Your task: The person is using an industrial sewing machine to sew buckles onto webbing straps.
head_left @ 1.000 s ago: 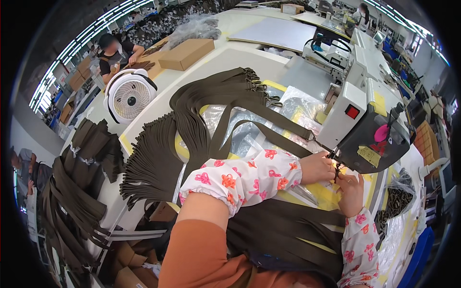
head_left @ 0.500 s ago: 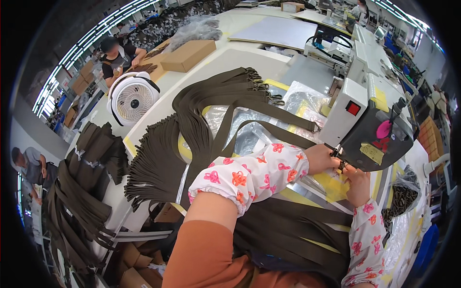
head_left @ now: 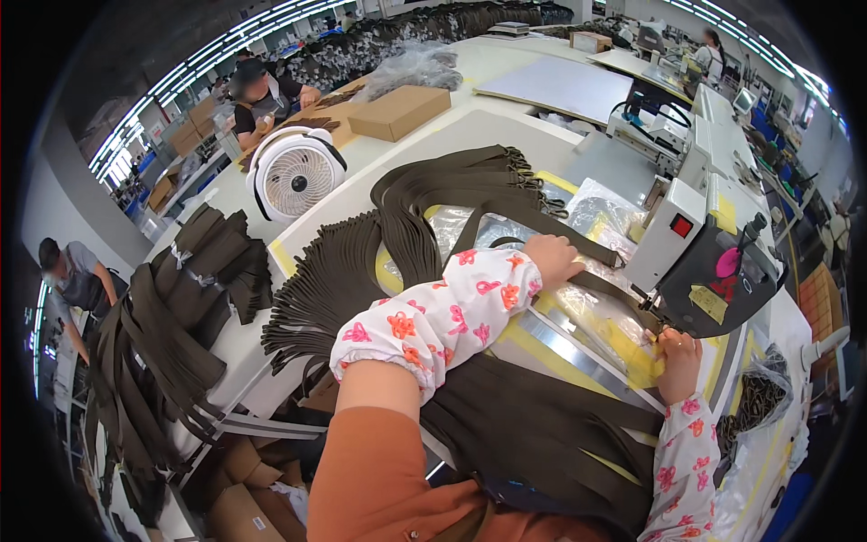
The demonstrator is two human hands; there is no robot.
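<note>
A long dark olive webbing strap (head_left: 610, 290) runs to the dark head of a white sewing machine (head_left: 718, 262). My left hand (head_left: 553, 260) is closed on this strap, above clear plastic on the table. At the strap's far end, just under the machine head, my right hand (head_left: 679, 363) has its fingers pinched together; the small part at their tips is mostly hidden. Behind my left hand lies a pile of straps (head_left: 452, 185) with metal hooks (head_left: 533, 181) at its end. More straps (head_left: 533, 415) hang over the table's front edge before me.
A white fan (head_left: 298, 183) stands at left, beside a cardboard box (head_left: 397, 113). Tied strap bundles (head_left: 194, 271) hang over the left edge. A plastic bag of metal hooks (head_left: 760, 402) lies right of my right forearm. Co-workers (head_left: 266, 99) are across the table and at left.
My left hand has moved left from the machine head back along the strap. My right hand has stayed near the machine, its fingers now lower. The whole view has shifted slightly.
</note>
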